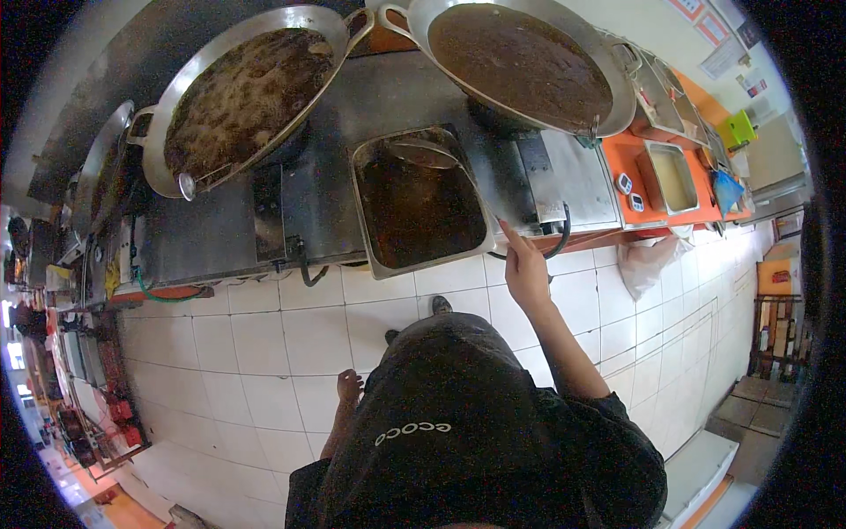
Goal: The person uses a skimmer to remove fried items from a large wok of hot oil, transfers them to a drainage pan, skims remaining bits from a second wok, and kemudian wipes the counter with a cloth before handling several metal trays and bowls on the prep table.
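My right hand (525,268) grips the end of a long thin handle at the counter's front edge. The handle belongs to a ladle or skimmer with a round metal head (423,153). That head lies at the far side of a deep rectangular metal pan (378,270), which has a dark brown, oily inside and juts over the counter edge. Low beside my body hangs my left hand (350,385), fingers loosely bent, with nothing seen in it. Behind the pan stand a left wok (155,173) of dark, bubbling liquid with floating pieces and a right wok (624,99) of calmer brown liquid.
A dial thermometer (187,187) sits on the left wok's rim. Two small digital timers (623,183) and a metal container (651,175) of pale liquid rest on the orange counter (611,149). Black hoses (566,231) hang at the front edge. A plastic bag (644,264) hangs below.
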Demonstrator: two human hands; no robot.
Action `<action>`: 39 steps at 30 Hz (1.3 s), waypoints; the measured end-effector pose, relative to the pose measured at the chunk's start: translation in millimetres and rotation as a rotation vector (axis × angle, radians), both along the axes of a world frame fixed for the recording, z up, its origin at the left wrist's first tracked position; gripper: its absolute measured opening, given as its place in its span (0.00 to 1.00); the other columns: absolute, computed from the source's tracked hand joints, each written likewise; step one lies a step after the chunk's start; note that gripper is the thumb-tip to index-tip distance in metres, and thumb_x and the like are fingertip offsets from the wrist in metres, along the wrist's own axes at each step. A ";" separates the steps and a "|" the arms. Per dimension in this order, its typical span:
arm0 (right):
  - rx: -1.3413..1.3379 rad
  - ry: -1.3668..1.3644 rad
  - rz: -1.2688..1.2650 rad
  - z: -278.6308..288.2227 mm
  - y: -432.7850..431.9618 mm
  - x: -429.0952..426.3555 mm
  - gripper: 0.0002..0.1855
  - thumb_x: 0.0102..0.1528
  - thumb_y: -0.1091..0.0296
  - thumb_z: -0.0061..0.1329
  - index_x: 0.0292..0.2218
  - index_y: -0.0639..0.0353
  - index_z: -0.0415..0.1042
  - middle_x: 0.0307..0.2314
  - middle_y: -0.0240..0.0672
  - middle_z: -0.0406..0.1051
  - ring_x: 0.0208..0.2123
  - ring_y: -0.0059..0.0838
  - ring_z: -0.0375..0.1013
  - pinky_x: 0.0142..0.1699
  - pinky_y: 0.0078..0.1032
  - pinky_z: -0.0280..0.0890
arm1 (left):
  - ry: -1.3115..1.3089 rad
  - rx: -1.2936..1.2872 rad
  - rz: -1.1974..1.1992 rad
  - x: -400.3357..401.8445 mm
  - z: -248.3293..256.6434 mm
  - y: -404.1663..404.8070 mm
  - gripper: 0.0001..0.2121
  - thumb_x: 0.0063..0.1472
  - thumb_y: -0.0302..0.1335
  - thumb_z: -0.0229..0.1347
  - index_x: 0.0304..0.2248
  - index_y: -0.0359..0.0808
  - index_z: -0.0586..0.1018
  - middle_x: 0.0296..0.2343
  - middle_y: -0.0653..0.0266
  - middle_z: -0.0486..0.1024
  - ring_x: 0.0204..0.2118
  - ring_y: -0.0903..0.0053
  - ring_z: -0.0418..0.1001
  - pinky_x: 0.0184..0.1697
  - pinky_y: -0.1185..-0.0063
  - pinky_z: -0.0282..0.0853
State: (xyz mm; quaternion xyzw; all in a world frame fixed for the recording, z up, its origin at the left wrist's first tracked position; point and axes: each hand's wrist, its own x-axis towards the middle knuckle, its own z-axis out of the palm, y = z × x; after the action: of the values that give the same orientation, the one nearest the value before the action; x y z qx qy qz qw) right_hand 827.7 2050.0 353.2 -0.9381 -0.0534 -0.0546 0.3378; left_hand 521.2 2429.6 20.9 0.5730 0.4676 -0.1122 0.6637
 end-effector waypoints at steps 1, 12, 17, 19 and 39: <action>0.009 -0.016 -0.005 -1.4 -0.5 -0.6 0.26 0.50 0.83 0.37 0.50 0.53 0.62 0.30 0.52 0.68 0.32 0.48 0.68 0.37 0.35 0.62 | -0.001 -0.001 -0.002 -0.3 -0.5 -1.8 0.13 0.56 0.32 0.52 0.40 0.43 0.65 0.23 0.62 0.69 0.19 0.77 0.67 0.16 0.82 0.62; -0.040 0.002 -0.029 -9.5 -7.1 -1.4 0.28 0.49 0.80 0.39 0.51 0.47 0.61 0.30 0.51 0.68 0.32 0.47 0.69 0.36 0.36 0.63 | -0.023 0.000 -0.031 -0.5 -3.1 -4.3 0.13 0.56 0.32 0.52 0.39 0.44 0.65 0.22 0.62 0.68 0.19 0.76 0.66 0.16 0.82 0.62; -0.010 -0.039 -0.028 -13.8 -6.1 -0.8 0.25 0.51 0.81 0.38 0.51 0.49 0.62 0.29 0.51 0.68 0.29 0.48 0.69 0.35 0.35 0.63 | -0.042 0.008 -0.060 -2.7 -6.3 -6.4 0.13 0.55 0.32 0.53 0.39 0.44 0.65 0.22 0.62 0.68 0.19 0.76 0.66 0.16 0.82 0.62; 0.024 -0.043 -0.021 -14.9 -6.1 0.3 0.26 0.51 0.81 0.38 0.51 0.48 0.62 0.28 0.51 0.68 0.30 0.48 0.69 0.35 0.35 0.63 | -0.063 0.028 -0.084 -0.9 -7.8 -4.0 0.13 0.55 0.32 0.53 0.39 0.44 0.65 0.22 0.62 0.68 0.19 0.76 0.66 0.16 0.82 0.62; 0.108 -0.036 -0.034 -13.9 -20.4 -5.8 0.24 0.50 0.82 0.38 0.49 0.55 0.64 0.30 0.53 0.68 0.32 0.50 0.69 0.36 0.35 0.63 | -0.280 0.839 -0.493 60.1 74.0 -50.8 0.07 0.55 0.28 0.52 0.33 0.36 0.71 0.14 0.68 0.64 0.15 0.80 0.61 0.19 0.81 0.58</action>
State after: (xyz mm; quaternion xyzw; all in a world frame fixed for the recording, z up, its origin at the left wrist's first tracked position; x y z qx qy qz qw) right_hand 821.9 2029.6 339.2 -0.9181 -0.0403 -0.0798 0.3860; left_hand 581.3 2378.8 94.9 0.8933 0.2295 0.0099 0.3864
